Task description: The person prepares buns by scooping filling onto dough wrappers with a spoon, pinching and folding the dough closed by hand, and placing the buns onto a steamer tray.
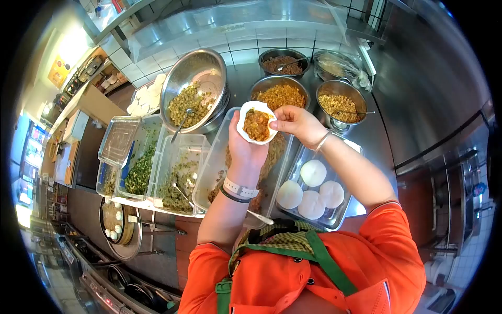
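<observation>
Holding filled wrapper (256,125) — left (244,148), right hands (299,125); sign (59,70) blurred.

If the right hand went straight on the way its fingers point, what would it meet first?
The filled wrapper in the left hand; the right hand seems to touch its rim already, though exact depth is hard to judge.

A commercial kitchen: steel bowls (194,86) of fillings crowd the metal counter (380,152). White wall tiles (244,56) show at 12 o'clock, pans (137,294) at 7.
</observation>
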### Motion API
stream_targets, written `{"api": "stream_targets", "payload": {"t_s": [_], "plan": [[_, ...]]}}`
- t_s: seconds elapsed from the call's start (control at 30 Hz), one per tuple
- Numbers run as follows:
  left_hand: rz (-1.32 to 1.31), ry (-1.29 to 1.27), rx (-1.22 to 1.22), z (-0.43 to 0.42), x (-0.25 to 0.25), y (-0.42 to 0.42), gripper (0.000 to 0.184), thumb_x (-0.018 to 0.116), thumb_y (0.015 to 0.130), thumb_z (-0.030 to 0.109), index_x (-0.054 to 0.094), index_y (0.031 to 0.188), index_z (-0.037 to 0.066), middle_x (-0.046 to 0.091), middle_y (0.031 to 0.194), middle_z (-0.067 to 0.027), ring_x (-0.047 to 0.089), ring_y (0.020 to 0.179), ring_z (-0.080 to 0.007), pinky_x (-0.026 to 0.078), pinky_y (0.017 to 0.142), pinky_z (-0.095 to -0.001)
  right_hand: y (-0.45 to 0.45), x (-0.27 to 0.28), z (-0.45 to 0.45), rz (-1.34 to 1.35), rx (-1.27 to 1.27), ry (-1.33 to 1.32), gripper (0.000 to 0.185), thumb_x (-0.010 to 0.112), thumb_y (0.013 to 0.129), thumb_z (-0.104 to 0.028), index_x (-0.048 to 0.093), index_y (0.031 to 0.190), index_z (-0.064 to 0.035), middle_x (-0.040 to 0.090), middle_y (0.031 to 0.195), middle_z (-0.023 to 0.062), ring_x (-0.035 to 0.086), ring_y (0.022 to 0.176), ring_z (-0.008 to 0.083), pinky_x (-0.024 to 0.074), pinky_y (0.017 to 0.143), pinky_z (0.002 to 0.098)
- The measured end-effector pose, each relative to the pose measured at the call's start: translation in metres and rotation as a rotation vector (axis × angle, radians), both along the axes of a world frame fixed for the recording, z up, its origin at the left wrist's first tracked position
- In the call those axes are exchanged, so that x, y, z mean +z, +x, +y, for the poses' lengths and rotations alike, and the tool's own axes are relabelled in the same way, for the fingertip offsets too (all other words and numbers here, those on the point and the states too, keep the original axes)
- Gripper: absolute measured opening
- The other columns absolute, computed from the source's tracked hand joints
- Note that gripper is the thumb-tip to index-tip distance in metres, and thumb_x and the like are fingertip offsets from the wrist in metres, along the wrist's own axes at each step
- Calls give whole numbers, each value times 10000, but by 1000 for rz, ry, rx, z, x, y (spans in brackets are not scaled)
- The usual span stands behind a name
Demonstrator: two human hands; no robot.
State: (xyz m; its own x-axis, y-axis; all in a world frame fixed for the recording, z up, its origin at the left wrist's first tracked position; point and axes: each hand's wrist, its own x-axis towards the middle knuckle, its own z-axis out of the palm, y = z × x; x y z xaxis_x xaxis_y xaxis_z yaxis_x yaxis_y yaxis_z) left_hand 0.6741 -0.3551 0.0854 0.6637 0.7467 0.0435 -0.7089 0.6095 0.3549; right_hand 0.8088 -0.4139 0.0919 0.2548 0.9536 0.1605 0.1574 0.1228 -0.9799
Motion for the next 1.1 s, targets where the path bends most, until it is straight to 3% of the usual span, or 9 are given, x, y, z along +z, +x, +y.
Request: {"api": "stream_targets", "payload": {"t_s": [0.1,0.2,0.33,0.4,0.53,0.6,0.8,1.0,1.1], "plan": [[66,13,-4,-6,0,-6,387,289,892,347,498,1053,65,558,1017,-86,525,962,-211,406,851,-359,-3,18,-13,-11,35,-42,186,663,722,-175,582,773,-16,534,640,11,465,561,84,399,533,238],[136,45,-2,-12,5,-11,382,297,889,345,503,1051,67,558,1027,-85,529,960,-211,410,848,-361,-11,43,-29,-627,-104,107,129,654,729,-130,575,775,-39,484,616,-20,425,571,61,358,506,239],[93,3,-60,-16,3,-15,373,305,888,342,506,1053,75,556,1041,-77,528,970,-208,413,843,-359,-12,25,-22,-364,-116,29,135,659,723,-129,578,727,-21,465,601,-11,425,565,68,357,504,237],[3,-3,-182,-16,-2,-18,373,295,899,330,483,1072,59,547,1042,-65,522,991,-199,405,868,-358,-14,19,-17,161,43,7,154,663,708,-156,582,735,-29,498,613,35,464,555,96,383,502,269],[48,-10,-184,-17,-6,-20,361,305,897,324,485,1068,61,551,1034,-62,526,983,-192,411,858,-354,-14,42,-36,-424,-49,-18,174,679,692,-148,580,783,-37,500,632,29,463,574,89,389,512,262],[57,12,-238,-13,-10,-21,346,321,893,317,487,1064,66,556,1024,-60,539,958,-186,433,823,-344,-14,41,-37,-657,-88,285,201,691,676,-152,582,793,-29,495,642,27,451,564,98,384,507,257],[42,1,-369,-18,-9,-24,320,340,887,297,507,1035,67,576,981,-53,565,902,-180,468,748,-329,-10,33,-34,-205,38,-111,154,670,700,-131,590,777,-23,511,678,30,458,580,117,389,535,242],[78,56,-386,-12,-19,-28,311,355,885,276,509,1035,51,585,960,-69,580,862,-178,480,729,-313,-12,41,-41,-767,-13,352,182,671,704,-143,587,832,-43,484,670,15,441,589,103,389,540,239],[224,107,-302,-17,-13,-26,293,369,884,248,506,1031,35,587,946,-77,584,853,-180,484,730,-309,-20,47,-42,-545,-78,108,131,652,719,-124,589,782,-28,507,680,44,468,592,132,396,546,249]]}}
